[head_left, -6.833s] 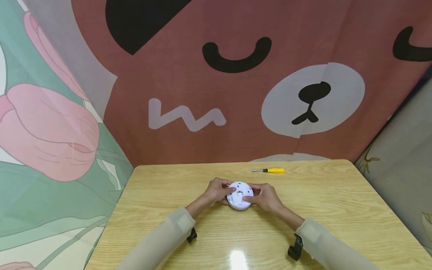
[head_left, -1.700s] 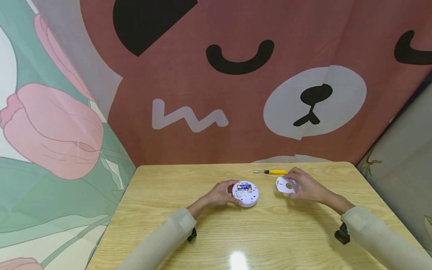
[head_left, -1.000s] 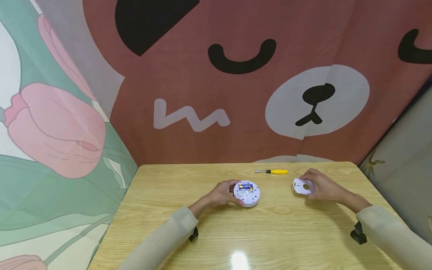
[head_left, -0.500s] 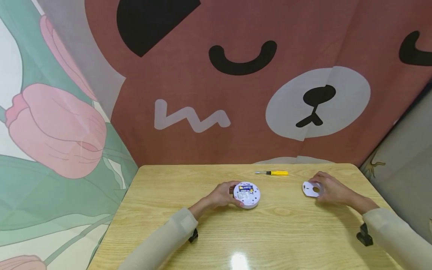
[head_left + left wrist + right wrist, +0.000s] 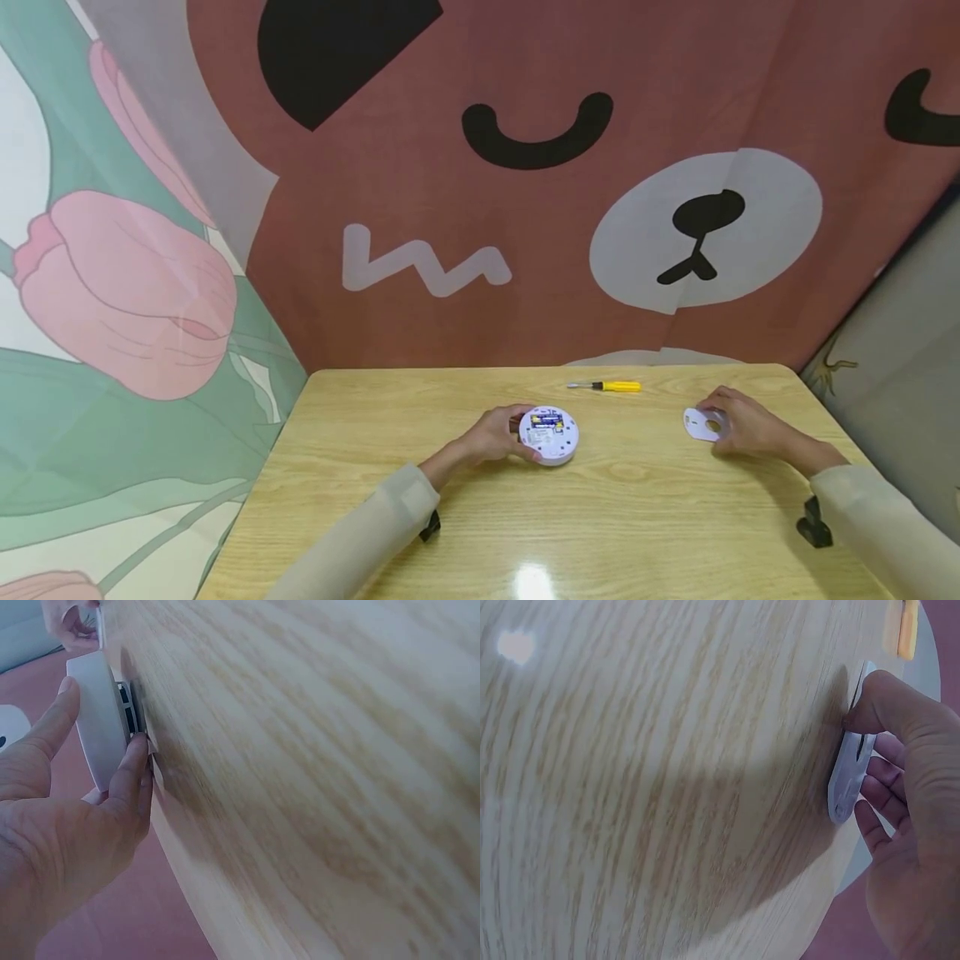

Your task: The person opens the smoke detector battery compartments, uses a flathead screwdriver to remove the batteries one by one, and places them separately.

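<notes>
My left hand (image 5: 495,433) grips the rim of a round white smoke detector (image 5: 551,450), thumb on the near side and fingers at the far side. Its back faces up, showing blue batteries (image 5: 546,422) in an open compartment and a printed label. In the left wrist view, a dark slotted part (image 5: 126,705) shows on the detector's underside, close over the table. Off to the right, my right hand (image 5: 746,423) pinches a thin white mounting plate (image 5: 697,423) with a round hole. The right wrist view shows this plate (image 5: 847,784) low at the tabletop, thumb across it.
A screwdriver (image 5: 618,387) with a yellow handle lies near the back edge, between the two hands. The wooden table (image 5: 570,525) ends at a hanging cloth (image 5: 420,325) printed with a bear face. Patterned cloths hang at both sides.
The plate was separated from the detector, uncovering the batteries. My right hand has carried it rightward and lowered it to the tabletop. The left hand keeps the detector nearly in place.
</notes>
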{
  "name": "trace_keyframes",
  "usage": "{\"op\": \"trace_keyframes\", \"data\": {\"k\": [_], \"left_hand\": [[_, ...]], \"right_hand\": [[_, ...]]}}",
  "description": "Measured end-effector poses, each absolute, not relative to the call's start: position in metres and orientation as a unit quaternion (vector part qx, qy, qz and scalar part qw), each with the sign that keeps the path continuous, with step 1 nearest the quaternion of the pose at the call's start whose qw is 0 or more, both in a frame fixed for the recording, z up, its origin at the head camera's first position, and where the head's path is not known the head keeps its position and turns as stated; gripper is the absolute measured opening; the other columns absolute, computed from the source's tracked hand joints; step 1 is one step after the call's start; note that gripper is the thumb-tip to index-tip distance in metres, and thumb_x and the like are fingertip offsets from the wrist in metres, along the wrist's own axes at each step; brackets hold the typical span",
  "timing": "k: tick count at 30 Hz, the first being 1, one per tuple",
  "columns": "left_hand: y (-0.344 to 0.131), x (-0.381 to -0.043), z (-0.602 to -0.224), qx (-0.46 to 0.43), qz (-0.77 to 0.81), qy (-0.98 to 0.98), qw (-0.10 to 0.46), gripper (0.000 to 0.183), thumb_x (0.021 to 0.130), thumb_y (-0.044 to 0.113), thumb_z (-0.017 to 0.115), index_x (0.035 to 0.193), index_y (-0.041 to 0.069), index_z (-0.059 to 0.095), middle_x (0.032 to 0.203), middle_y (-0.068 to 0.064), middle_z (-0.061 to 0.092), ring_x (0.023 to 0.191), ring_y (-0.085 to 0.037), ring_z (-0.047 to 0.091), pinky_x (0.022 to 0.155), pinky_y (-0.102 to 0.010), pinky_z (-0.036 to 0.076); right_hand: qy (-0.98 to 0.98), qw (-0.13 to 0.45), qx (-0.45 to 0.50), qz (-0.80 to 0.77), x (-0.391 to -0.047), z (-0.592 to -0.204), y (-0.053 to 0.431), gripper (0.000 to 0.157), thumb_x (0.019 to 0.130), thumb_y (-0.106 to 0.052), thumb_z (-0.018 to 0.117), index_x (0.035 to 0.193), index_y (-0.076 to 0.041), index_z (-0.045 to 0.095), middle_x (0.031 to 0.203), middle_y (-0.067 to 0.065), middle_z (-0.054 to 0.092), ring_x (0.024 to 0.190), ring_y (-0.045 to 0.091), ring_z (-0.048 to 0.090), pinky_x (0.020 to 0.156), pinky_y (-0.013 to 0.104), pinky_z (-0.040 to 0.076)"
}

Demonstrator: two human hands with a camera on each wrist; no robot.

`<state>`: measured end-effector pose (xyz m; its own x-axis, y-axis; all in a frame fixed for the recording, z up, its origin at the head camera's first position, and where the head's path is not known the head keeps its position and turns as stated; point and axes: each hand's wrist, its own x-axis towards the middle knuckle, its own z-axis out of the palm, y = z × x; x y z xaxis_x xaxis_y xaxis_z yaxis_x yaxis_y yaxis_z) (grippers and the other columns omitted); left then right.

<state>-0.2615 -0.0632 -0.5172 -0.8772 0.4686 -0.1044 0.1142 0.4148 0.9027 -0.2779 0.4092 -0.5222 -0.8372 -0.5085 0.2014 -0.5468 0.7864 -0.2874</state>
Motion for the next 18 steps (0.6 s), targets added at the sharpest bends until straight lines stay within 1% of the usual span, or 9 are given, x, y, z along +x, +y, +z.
{"op": "trace_keyframes", "data": {"k": [7, 14, 16, 18], "left_hand": [[-0.063, -0.2604, -0.517, 0.174, 0.514, 0.821, 0.177, 0.081, 0.078, 0.005, 0.094, 0.15, 0.005, 0.057, 0.135, -0.007, 0.069, 0.124, -0.027, 0.063, 0.11, -0.041, 0.052], [-0.0624, -0.2607, -0.5174, 0.175, 0.517, 0.819, 0.176, 0.08, 0.079, 0.003, 0.094, 0.15, 0.004, 0.058, 0.135, -0.008, 0.068, 0.125, -0.03, 0.063, 0.11, -0.044, 0.052], [-0.0626, -0.261, -0.5173, 0.173, 0.516, 0.82, 0.177, 0.08, 0.078, 0.003, 0.094, 0.15, 0.004, 0.057, 0.136, -0.008, 0.068, 0.126, -0.029, 0.063, 0.11, -0.044, 0.052], [-0.0632, -0.2613, -0.517, 0.171, 0.515, 0.821, 0.177, 0.081, 0.078, 0.003, 0.094, 0.15, 0.004, 0.057, 0.136, -0.007, 0.068, 0.126, -0.028, 0.063, 0.11, -0.043, 0.052]], "right_hand": [[-0.953, 0.029, 0.256, 0.158, -0.2778, -0.5226, 0.4142, 0.065, 0.057, -0.017, 0.095, 0.117, -0.001, 0.074, 0.111, 0.006, 0.064, 0.097, 0.02, 0.06, 0.079, 0.032, 0.051], [-0.948, 0.037, 0.272, 0.158, -0.2799, -0.5237, 0.4188, 0.067, 0.057, -0.017, 0.094, 0.119, -0.001, 0.073, 0.111, 0.005, 0.065, 0.096, 0.019, 0.06, 0.079, 0.033, 0.052], [-0.948, 0.039, 0.276, 0.157, -0.2798, -0.5229, 0.4189, 0.067, 0.061, -0.017, 0.095, 0.121, 0.001, 0.073, 0.112, 0.006, 0.066, 0.098, 0.023, 0.063, 0.081, 0.037, 0.054], [-0.949, 0.04, 0.274, 0.152, -0.2794, -0.5209, 0.4176, 0.068, 0.066, -0.021, 0.096, 0.124, 0.003, 0.071, 0.115, 0.01, 0.068, 0.103, 0.029, 0.065, 0.084, 0.044, 0.056]]}}
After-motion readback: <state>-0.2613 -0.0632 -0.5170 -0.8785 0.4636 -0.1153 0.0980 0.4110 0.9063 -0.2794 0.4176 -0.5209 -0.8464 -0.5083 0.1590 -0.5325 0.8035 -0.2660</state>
